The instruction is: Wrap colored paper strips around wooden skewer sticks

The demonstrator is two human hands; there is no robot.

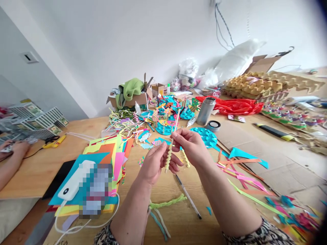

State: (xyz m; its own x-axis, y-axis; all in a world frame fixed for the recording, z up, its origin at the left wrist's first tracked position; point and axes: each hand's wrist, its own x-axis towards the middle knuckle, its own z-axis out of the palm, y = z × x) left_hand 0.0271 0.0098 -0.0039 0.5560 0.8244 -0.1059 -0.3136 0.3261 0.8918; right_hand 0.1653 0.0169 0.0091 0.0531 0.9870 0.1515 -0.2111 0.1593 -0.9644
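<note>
Both hands are on one thin white stick (176, 119) with a pale yellow strip coiled in a spiral (168, 159) round its lower part. My right hand (190, 146) pinches it near the middle, above the coil. My left hand (153, 161) is closed about the coiled part, thumb on top and fingers behind. The stick tilts, its upper end pointing away from me. Just beyond the fingers a second yellow coil (185, 159) lies on the table. Below my hands are a pen (188, 197) and a green twisted paper strip (168, 202).
Coloured paper sheets (102, 148) carry a white power bank (76, 180) at left. Behind stand a metal flask (206, 110) and blue paper crafts (165, 127). A utility knife (274, 132) and paper strips lie right. Another person's hand (19, 149) is far left.
</note>
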